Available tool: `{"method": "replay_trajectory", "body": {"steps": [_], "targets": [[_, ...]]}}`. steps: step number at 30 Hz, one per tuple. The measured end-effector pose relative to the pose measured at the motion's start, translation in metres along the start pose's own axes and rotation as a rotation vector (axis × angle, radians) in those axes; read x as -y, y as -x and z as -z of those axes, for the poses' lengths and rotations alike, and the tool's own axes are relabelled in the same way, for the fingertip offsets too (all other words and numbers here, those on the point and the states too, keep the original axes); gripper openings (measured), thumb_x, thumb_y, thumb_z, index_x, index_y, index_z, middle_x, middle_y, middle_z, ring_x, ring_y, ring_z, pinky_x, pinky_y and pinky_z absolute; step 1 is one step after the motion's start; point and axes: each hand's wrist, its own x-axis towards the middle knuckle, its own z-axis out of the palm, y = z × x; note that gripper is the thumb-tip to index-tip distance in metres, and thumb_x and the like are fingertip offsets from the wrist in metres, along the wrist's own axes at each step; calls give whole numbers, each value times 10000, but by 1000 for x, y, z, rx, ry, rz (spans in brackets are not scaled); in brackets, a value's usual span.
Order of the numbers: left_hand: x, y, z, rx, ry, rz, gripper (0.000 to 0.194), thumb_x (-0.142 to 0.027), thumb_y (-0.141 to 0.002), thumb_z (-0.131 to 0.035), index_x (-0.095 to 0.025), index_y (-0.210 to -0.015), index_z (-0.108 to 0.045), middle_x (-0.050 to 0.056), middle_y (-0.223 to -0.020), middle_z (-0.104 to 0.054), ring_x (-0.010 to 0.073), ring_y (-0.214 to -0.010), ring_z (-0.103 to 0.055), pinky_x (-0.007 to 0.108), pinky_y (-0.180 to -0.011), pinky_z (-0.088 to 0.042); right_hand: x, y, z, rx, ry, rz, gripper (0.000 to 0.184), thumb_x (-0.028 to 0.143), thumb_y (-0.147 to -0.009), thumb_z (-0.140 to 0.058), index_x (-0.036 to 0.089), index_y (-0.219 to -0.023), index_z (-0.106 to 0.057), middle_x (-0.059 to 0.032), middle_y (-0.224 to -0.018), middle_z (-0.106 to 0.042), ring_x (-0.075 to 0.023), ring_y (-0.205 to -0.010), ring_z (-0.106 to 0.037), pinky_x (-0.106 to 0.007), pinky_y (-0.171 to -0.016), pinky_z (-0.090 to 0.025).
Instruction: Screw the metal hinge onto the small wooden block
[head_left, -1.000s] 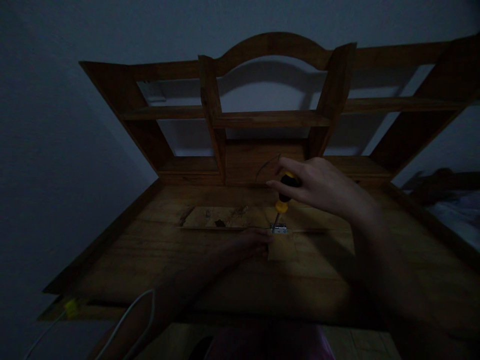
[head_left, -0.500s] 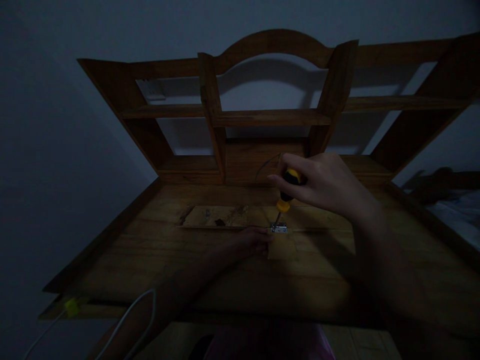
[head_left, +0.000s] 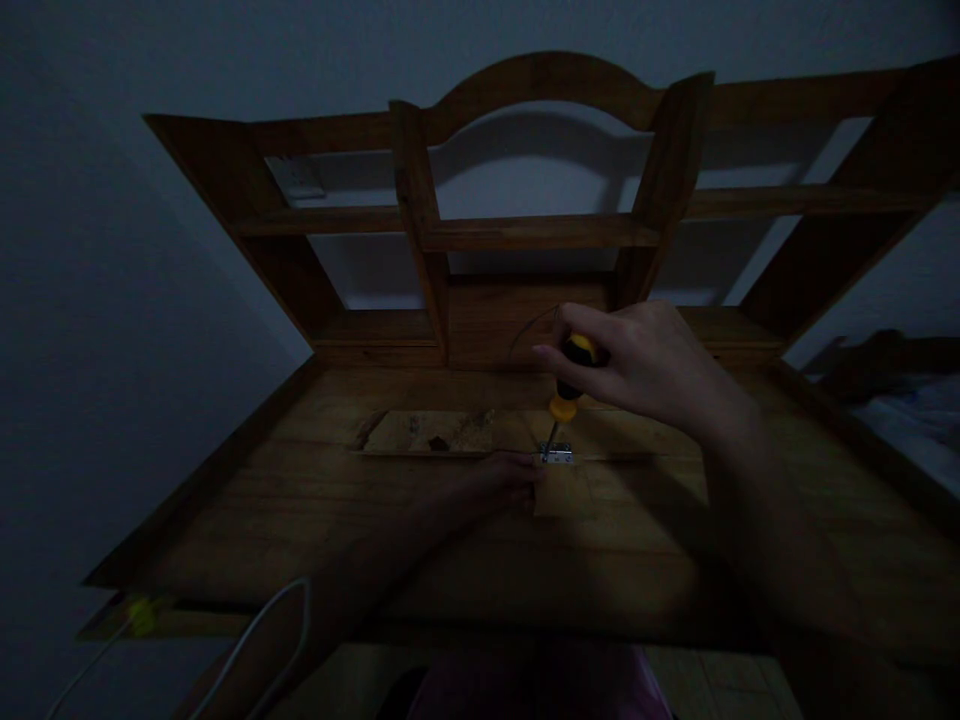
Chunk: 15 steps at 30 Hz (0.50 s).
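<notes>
My right hand [head_left: 630, 352] is closed around the black and yellow handle of a screwdriver [head_left: 564, 408]. Its shaft slants down, the tip at the left part of a small silver hinge [head_left: 556, 454]. The hinge lies along the edge of a small wooden block [head_left: 562, 492] on the desktop. My left hand [head_left: 504, 480] rests just left of the hinge, its fingers at the block's left edge. What its fingertips pinch, if anything besides the block, is hard to see in the dim light.
The wooden desktop [head_left: 315, 480] has a thin wood piece [head_left: 390, 432] with a broken end and dark debris on it. A shelf unit [head_left: 536, 235] rises at the back. A white cable [head_left: 304, 620] crosses my left forearm; a yellow item [head_left: 141, 614] sits at the front left.
The view has shifted slightly. The screwdriver leans a little more, its tip still at the hinge's left side. Both hands stay nearly in place.
</notes>
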Motion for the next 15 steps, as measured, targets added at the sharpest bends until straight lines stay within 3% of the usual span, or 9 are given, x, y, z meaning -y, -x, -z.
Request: {"method": "replay_trajectory", "body": {"steps": [9, 15], "targets": [[-2, 2, -3, 21, 12, -12, 237, -198, -713, -855, -87, -889, -741, 81, -861, -703, 131, -713, -648, 224, -618, -485, 0, 0, -3, 3, 3, 7, 346, 496, -1022, -472, 203, -986, -652, -15, -658, -644, -177, -601, -586, -295, -572, -231], [-2, 3, -2, 12, 7, -10, 190, -182, -762, -817, -83, -906, -743, 87, -880, -712, 133, -738, -656, 239, -661, -491, 1, -2, -4, 13, -5, 3, 346, 489, -1020, -463, 204, -999, -658, -18, -655, -645, -182, -603, -587, -299, -574, -229]]}}
